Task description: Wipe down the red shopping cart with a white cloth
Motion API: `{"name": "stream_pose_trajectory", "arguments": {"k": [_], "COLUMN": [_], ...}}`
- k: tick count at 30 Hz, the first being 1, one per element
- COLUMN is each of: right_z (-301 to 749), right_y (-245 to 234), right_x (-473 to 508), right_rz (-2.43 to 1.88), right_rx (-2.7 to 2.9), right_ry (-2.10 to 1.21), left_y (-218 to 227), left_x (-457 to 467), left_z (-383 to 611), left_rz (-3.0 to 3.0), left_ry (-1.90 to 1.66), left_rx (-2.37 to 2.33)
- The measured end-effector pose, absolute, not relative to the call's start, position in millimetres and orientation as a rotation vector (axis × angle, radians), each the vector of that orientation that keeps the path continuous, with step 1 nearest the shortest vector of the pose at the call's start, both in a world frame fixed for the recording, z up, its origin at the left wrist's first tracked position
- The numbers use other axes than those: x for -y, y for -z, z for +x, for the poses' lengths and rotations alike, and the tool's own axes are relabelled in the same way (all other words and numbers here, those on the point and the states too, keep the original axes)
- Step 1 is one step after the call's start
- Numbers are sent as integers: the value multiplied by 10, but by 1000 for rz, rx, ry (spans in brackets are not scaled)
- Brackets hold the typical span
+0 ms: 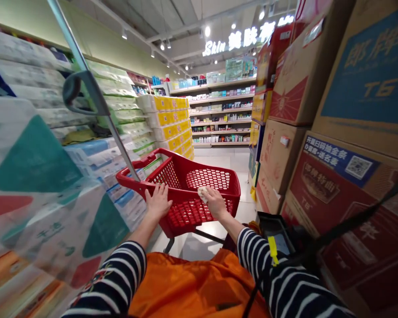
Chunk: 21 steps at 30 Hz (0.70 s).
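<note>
In front of me, side-on, stands a red plastic shopping cart [185,207] with perforated basket walls. My left hand [157,202] lies on the cart's near rim towards the handle end, its fingers spread. Further right, my right hand [215,203] presses a crumpled whitish cloth [203,194] against the same rim, fingers closed round it. A metal pole [119,143] with a grey plastic grip [101,95] slants down to the cart's handle end; its lower end is hidden behind the rim.
Stacked tissue packs [112,97] line the left, with yellow-and-white packs [172,119] beyond the cart. Large cardboard boxes [338,185] are piled close on the right. Shelves of small goods [222,110] stand at the back. A black device with a screen [275,234] sits by my right forearm.
</note>
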State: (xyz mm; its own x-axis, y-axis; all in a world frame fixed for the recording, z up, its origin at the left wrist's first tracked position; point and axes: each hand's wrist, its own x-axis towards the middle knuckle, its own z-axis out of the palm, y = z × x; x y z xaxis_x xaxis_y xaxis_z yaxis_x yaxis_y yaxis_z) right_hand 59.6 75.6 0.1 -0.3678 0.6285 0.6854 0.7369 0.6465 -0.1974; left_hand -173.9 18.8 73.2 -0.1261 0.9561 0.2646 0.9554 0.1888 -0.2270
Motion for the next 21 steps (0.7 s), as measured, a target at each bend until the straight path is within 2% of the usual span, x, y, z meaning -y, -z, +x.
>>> {"name": "stream_pose_trajectory", "arguments": {"k": [5, 14, 21], "right_z": [1428, 720, 1354], "right_y": [84, -143, 89], "right_x": [-684, -606, -658], "right_rz": [-1283, -1409, -1372], "right_rx": [1912, 1886, 1754], "right_ry": [201, 76, -4], "left_y": [-741, -811, -778], "left_x": [-173, -121, -127], "left_z": [-1686, -1672, -1701], "left_rz": [-1789, -1825, -1798], "left_ry": [7, 4, -39], "left_rx": [2142, 2154, 2101]}}
